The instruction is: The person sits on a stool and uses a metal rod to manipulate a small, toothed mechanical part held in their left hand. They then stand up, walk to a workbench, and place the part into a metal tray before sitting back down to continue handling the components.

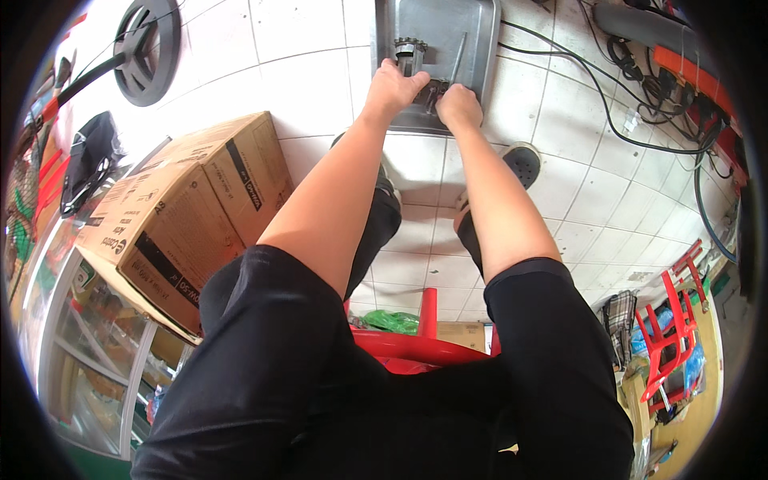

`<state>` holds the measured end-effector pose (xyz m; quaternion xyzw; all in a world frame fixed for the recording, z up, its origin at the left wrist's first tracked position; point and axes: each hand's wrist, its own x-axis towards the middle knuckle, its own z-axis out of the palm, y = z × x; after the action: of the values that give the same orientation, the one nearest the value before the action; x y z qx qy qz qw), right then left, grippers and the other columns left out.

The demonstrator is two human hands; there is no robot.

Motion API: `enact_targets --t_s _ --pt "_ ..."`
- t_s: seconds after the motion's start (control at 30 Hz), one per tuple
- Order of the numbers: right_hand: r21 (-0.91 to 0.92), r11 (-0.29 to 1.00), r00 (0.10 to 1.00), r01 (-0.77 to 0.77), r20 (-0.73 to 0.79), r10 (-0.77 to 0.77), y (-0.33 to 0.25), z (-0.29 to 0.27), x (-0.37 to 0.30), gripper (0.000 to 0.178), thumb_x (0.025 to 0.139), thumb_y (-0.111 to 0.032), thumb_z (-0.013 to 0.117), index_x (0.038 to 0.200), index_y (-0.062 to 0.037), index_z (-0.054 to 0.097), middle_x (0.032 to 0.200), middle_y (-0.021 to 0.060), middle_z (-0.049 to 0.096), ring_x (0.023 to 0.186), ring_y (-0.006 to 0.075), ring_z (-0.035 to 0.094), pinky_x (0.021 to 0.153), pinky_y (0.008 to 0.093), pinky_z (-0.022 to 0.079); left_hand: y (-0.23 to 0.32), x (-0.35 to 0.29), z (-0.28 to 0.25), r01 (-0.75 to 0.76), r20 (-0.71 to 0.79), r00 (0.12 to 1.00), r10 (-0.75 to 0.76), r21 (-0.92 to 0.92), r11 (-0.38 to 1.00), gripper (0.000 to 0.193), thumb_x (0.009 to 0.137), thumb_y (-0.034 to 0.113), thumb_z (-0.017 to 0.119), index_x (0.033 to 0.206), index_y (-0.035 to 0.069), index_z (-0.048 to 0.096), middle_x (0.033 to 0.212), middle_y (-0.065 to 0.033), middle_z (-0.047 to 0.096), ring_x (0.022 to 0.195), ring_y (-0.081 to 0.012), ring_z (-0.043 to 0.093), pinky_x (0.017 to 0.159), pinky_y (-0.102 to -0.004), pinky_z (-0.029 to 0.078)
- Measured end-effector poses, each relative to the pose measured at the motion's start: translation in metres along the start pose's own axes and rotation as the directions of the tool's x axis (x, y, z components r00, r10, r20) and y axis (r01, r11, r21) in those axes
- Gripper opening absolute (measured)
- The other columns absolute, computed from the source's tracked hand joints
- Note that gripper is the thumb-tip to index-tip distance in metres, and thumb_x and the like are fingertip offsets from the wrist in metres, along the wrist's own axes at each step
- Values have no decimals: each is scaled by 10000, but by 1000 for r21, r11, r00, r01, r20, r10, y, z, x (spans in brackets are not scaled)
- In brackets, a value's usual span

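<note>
A shallow grey metal tray (490, 56) lies on the floor ahead of me, and both my hands work over its near end. My left hand (390, 92) curls around a greasy metal part with a toothed ring (410, 46) on top, its thumb stretched to the right. Closed at the tray's near right, my right hand (460, 108) has its fingertips against a dark metal piece (433, 92); what it grips is hidden. A thin metal rod (459, 58) slants up just beyond that hand, and whether it is held or only lying there I cannot tell.
A big cardboard box (192, 208) stands at my left, beside a glass cabinet (88, 376). Black cables (592, 68) run along the right floor. A black round base (148, 52) stands far left. Under me is a red stool (400, 348); another red stool (670, 336) is at right.
</note>
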<state>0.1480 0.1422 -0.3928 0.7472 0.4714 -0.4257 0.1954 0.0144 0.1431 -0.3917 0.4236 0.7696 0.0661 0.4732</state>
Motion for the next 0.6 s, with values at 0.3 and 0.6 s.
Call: enact_targets --t_s 0.3,0.6 --pt "577 813 893 72 326 -311 25 -53 -48 288 843 -167 577 1021 60 581 910 189 652 628 221 676 481 303 525 60 -36 -45 347 355 930 -91 -772 533 341 808 305 542 989 17 534 914 -104 603 836 -195 586 739 -365 480" --pt "325 823 863 465 43 -504 52 -208 -273 235 837 -210 554 905 13 580 583 86 621 437 133 551 435 272 439 184 -212 -97 125 385 763 519 -876 466 324 890 238 457 1042 -36 541 1092 -175 590 987 -242 601 818 -361 488"
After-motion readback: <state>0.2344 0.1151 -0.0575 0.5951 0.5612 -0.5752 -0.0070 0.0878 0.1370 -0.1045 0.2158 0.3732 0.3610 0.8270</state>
